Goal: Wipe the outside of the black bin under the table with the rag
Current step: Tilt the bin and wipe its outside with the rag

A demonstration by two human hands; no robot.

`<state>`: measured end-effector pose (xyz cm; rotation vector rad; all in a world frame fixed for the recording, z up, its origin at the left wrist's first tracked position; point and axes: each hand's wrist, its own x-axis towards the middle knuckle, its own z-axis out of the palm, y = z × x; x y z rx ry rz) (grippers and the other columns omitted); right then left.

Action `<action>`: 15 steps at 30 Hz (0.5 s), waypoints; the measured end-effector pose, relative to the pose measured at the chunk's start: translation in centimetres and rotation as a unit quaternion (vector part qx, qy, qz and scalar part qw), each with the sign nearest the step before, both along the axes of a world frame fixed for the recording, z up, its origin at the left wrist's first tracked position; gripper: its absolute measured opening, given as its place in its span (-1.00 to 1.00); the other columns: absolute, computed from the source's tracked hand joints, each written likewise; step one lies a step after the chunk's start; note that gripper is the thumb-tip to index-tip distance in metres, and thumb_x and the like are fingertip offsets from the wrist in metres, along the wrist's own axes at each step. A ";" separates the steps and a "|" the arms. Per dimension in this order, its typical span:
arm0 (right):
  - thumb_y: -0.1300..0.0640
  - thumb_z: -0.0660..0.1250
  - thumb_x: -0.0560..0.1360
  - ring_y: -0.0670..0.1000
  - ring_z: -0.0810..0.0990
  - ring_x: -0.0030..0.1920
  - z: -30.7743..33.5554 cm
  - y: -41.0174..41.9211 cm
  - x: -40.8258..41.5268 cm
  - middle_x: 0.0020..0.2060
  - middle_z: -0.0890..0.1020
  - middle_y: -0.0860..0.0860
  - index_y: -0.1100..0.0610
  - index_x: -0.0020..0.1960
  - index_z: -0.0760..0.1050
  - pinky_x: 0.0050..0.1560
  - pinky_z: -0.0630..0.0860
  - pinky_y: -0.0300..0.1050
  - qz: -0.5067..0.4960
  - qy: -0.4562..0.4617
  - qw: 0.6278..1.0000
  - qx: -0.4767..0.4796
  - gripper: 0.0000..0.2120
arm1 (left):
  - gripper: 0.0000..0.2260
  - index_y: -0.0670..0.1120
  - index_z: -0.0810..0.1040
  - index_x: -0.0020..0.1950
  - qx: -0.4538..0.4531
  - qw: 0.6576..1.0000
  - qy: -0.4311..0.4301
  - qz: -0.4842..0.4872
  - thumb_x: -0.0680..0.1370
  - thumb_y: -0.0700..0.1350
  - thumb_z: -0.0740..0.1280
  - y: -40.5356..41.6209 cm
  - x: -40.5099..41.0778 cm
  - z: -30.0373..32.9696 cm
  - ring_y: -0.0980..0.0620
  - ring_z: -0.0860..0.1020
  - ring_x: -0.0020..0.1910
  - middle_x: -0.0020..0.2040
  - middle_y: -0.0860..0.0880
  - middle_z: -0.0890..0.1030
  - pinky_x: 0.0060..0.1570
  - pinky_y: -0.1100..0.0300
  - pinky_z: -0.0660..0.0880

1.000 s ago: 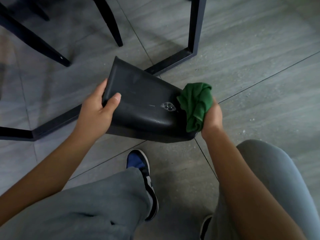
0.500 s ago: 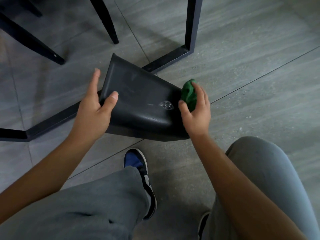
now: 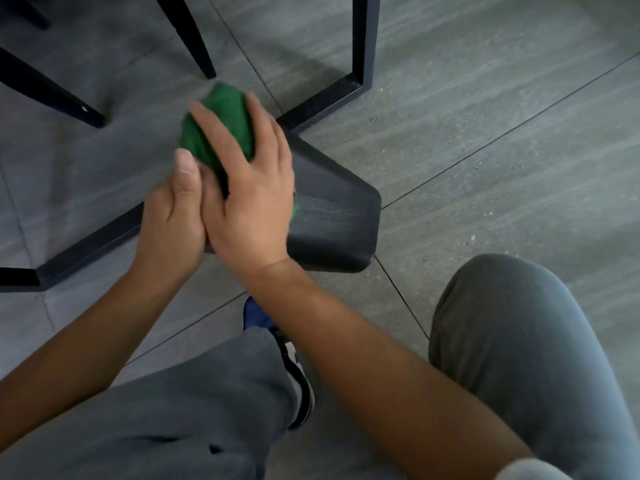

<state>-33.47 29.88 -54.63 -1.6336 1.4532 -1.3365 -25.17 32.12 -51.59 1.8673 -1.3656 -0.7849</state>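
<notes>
The black bin (image 3: 332,220) lies tilted on its side on the grey tiled floor, its dull side facing up with faint streaks. My right hand (image 3: 249,188) presses the bunched green rag (image 3: 218,129) flat against the bin's far left part, fingers spread over the cloth. My left hand (image 3: 176,213) grips the bin's left edge, thumb up beside the rag. Both hands hide most of the bin's left half.
A black metal table frame (image 3: 360,64) stands just behind the bin, its floor bar (image 3: 86,251) running left. Black chair legs (image 3: 187,36) stand at the back left. My knees in grey trousers and a blue shoe (image 3: 263,317) fill the near floor.
My right hand has swept the rag from the bin's right end across its top to the far left. The water drops on the bin are gone; my left hand stays on the left edge.
</notes>
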 end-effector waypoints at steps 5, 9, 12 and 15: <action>0.08 0.25 0.56 0.32 0.40 0.47 -2.3 -3.3 -0.8 0.53 0.44 0.19 -0.01 0.46 0.55 0.37 0.44 0.33 -0.029 0.073 0.997 0.011 -0.52 | -0.69 0.11 0.48 0.49 -0.009 0.997 -0.064 -0.037 0.77 -0.04 0.14 -0.1 1.6 -0.3 0.46 0.52 0.27 0.30 0.19 0.62 0.26 0.46 0.43; 0.07 0.24 0.55 0.31 0.46 0.41 -7.2 -4.5 -5.0 0.50 0.47 0.18 -0.04 0.47 0.53 0.29 0.54 0.28 -0.098 0.108 0.984 0.104 -0.51 | -0.61 0.07 0.38 0.62 0.018 0.998 -0.055 -0.031 0.77 -0.02 0.15 0.3 2.9 -0.7 0.22 0.51 0.40 0.44 0.09 0.55 0.33 0.43 0.42; 0.09 0.25 0.59 0.30 0.44 0.46 -10.9 -4.4 -9.3 0.53 0.44 0.16 -0.04 0.53 0.44 0.37 0.49 0.32 -0.124 0.130 0.969 0.169 -0.50 | -0.60 0.06 0.35 0.64 0.019 0.998 -0.056 -0.018 0.78 -0.01 0.14 0.5 3.1 -0.8 0.22 0.48 0.41 0.48 0.08 0.52 0.36 0.41 0.41; 0.07 0.25 0.61 0.25 0.43 0.46 -13.3 -3.9 -12.1 0.53 0.42 0.13 -0.01 0.60 0.31 0.34 0.51 0.27 -0.176 0.106 0.946 0.249 -0.45 | -0.58 0.00 0.30 0.65 0.014 0.997 -0.072 -0.034 0.77 -0.03 0.15 0.2 2.7 -0.9 0.29 0.40 0.43 0.52 0.08 0.46 0.33 0.59 0.29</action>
